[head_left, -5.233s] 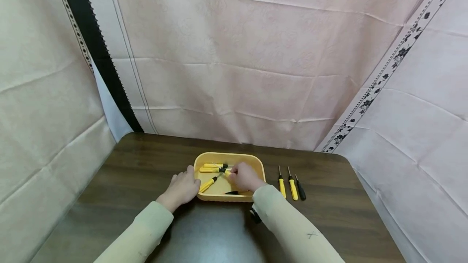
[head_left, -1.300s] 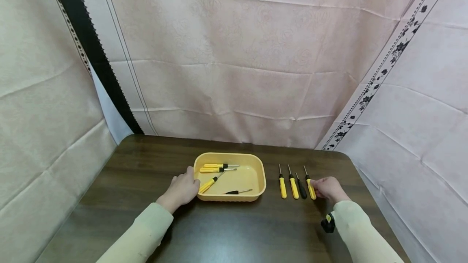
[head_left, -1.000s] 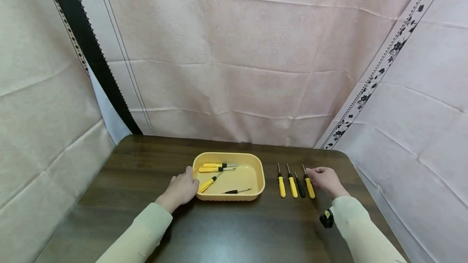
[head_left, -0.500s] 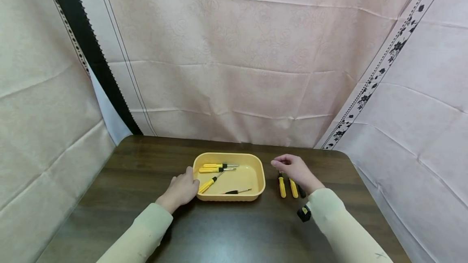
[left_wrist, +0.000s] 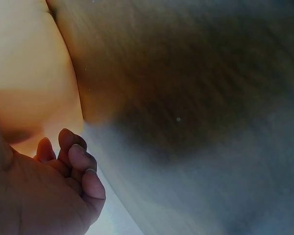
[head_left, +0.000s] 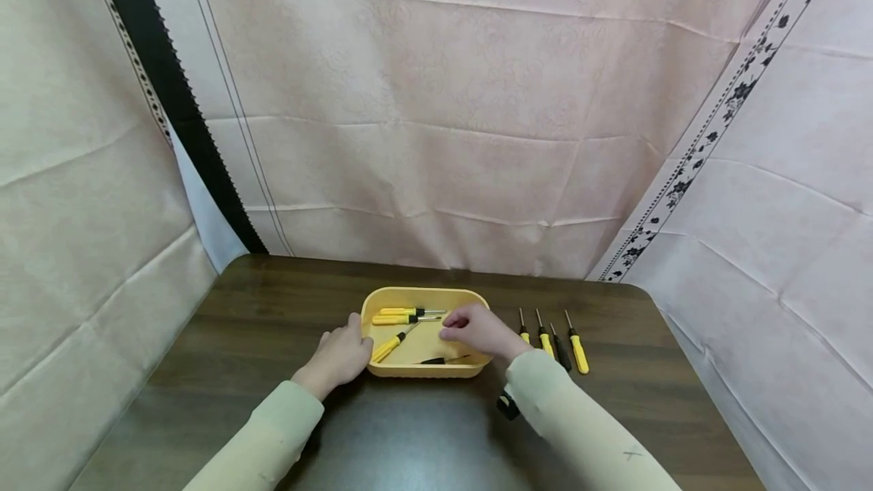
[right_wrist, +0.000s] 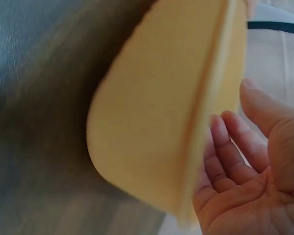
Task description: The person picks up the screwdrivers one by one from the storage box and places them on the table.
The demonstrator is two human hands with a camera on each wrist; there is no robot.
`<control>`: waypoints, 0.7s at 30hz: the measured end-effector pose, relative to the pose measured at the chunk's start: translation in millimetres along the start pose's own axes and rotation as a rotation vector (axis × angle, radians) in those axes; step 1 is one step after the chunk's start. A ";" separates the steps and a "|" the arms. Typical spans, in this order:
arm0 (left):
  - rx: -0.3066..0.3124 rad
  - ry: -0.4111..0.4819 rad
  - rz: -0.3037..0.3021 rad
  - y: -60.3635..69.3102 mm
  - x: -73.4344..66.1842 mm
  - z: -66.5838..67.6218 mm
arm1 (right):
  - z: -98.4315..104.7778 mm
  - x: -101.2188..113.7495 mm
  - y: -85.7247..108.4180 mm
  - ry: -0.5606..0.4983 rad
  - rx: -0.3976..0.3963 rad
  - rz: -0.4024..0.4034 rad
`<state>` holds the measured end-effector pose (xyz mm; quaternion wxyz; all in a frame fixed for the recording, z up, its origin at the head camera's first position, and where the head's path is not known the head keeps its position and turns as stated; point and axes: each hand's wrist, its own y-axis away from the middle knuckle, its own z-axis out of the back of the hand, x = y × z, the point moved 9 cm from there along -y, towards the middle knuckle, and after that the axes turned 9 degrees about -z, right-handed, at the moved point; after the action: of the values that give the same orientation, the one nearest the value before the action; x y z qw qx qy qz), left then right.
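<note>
Right grip (head_left: 480, 330), spread, hovers over the tray (head_left: 426, 372), its arm (head_left: 586, 426) partly hiding two screwdrivers (head_left: 546, 341).

The tray (head_left: 426, 371) is open from above, and the right hand's grip (head_left: 479, 330) reaches in over its right side, bare floor showing to its left. Two parallel yellow screwdrivers (head_left: 394, 320) obstruct the tray's back left, a slanted yellow screwdriver (head_left: 389, 347) the front left, and a black screwdriver (head_left: 434, 361) the stretch along the front wall. The left hand's grip (head_left: 339, 353) bars the left end. Rightward, the right sleeve (head_left: 580, 419) partly overhangs a row of four screwdrivers (head_left: 578, 354); the surface (head_left: 409, 430) offers room between the forearms.
</note>
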<state>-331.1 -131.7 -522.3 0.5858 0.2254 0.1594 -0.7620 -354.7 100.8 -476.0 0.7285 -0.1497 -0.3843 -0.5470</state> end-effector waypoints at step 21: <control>-0.023 -0.021 -0.005 0.1 -3.7 2.6 | -45.4 3.1 -13.8 0.257 0.114 -0.012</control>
<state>-330.7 -130.1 -518.1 0.5882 0.2101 0.1626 -0.7638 -349.0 64.8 -506.5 0.7757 -0.0347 -0.3191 -0.5433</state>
